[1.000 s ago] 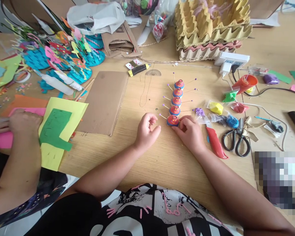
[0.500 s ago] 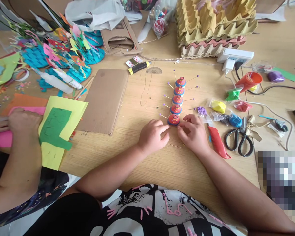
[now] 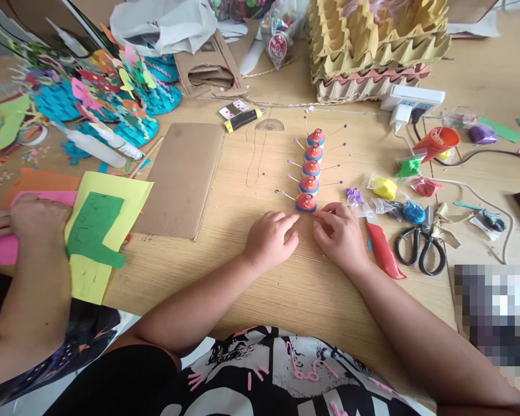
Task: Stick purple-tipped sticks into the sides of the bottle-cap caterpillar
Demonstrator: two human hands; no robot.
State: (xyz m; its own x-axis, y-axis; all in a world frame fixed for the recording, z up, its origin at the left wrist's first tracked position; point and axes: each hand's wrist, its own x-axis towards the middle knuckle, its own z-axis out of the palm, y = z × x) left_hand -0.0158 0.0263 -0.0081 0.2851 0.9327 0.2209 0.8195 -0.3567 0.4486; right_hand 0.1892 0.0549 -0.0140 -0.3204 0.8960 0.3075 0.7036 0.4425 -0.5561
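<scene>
A row of several small domed figures [image 3: 311, 169] runs away from me, each red on top with a smiling face, a blue band and a pale base. Thin sticks with purple heads poke out at their sides. My left hand [image 3: 268, 238] rests just in front of the nearest figure [image 3: 305, 202], thumb and forefinger apart and nothing between them. At that figure's lower right edge is the forefinger of my right hand [image 3: 340, 234], seemingly touching it; its thumb is apart and it holds nothing.
Right of my hands lie a red cutter [image 3: 385, 251], black-handled scissors [image 3: 422, 242] and bagged clay [image 3: 385, 188]. Cardboard [image 3: 184, 179] lies left. Egg trays [image 3: 372, 81] and a power strip [image 3: 416, 99] stand behind. Another person's hand [image 3: 39, 216] presses pink paper at far left.
The row of figures has shifted slightly away from me. My left forefinger has straightened, and my hands have stayed nearly in place.
</scene>
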